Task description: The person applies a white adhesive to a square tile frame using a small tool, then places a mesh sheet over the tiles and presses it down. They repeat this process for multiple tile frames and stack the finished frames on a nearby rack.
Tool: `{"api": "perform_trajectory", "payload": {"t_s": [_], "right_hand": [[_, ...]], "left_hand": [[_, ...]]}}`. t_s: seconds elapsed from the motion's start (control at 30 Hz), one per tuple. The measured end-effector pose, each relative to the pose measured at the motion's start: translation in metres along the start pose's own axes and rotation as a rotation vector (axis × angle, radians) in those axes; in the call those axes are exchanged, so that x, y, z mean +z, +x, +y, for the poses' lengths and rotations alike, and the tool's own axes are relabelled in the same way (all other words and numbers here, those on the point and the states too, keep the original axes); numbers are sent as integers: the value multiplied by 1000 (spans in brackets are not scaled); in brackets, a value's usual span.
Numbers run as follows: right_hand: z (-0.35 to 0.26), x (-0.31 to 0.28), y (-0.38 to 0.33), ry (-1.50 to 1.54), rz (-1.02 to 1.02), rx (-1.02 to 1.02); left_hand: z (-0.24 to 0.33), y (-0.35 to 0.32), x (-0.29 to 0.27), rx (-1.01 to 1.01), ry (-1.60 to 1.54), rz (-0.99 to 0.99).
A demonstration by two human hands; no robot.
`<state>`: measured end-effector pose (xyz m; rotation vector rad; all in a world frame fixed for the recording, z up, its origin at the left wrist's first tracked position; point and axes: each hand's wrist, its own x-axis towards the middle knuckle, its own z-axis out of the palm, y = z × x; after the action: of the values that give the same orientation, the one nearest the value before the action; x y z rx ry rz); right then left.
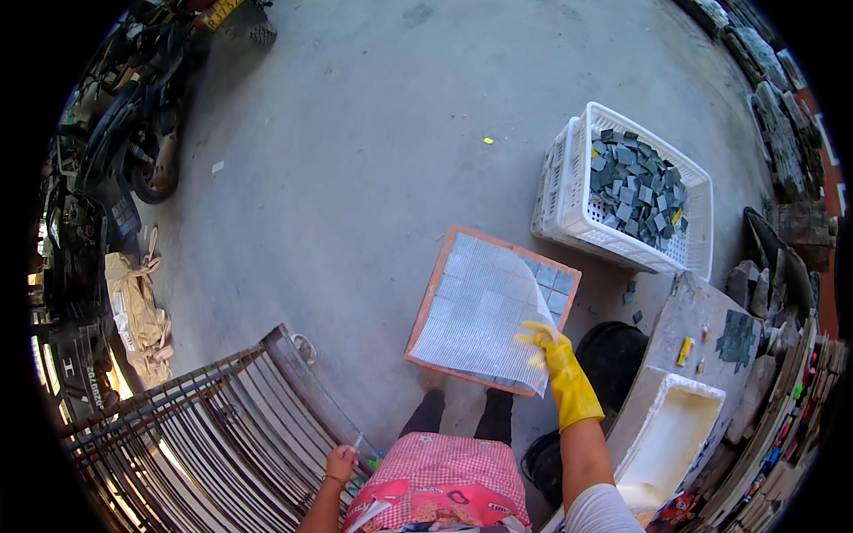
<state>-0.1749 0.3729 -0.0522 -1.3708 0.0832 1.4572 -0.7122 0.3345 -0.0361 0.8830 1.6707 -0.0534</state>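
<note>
A square board with an orange-brown rim lies in front of me, holding rows of grey-green square tiles. White mesh sheet covers most of them, its right edge curling up so that tiles show at the upper right corner. My right hand, in a yellow rubber glove, rests at the mesh's right edge with its fingers stretched out over the sheet. Low on the left, beside the metal rack, my bare left hand is closed around a small, slim, whitish thing, too small to name.
White plastic crates at the right hold many loose tiles. Nearer stand a black bucket and a white foam box on a slab. A barred metal rack stands left, motorbikes beyond it. Stacked stone lines the right side.
</note>
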Motion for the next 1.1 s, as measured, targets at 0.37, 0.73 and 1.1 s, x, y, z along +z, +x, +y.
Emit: {"api": "perform_trajectory", "payload": {"t_s": [0.37, 0.73, 1.1], "right_hand": [[13, -5, 10, 24, 48, -24], [5, 2, 9, -50, 106, 9], [-9, 19, -3, -193, 174, 100]], "left_hand": [[10, -1, 9, -30, -1, 0], [12, 1, 12, -22, -1, -14], [5, 7, 16, -34, 0, -24]]}}
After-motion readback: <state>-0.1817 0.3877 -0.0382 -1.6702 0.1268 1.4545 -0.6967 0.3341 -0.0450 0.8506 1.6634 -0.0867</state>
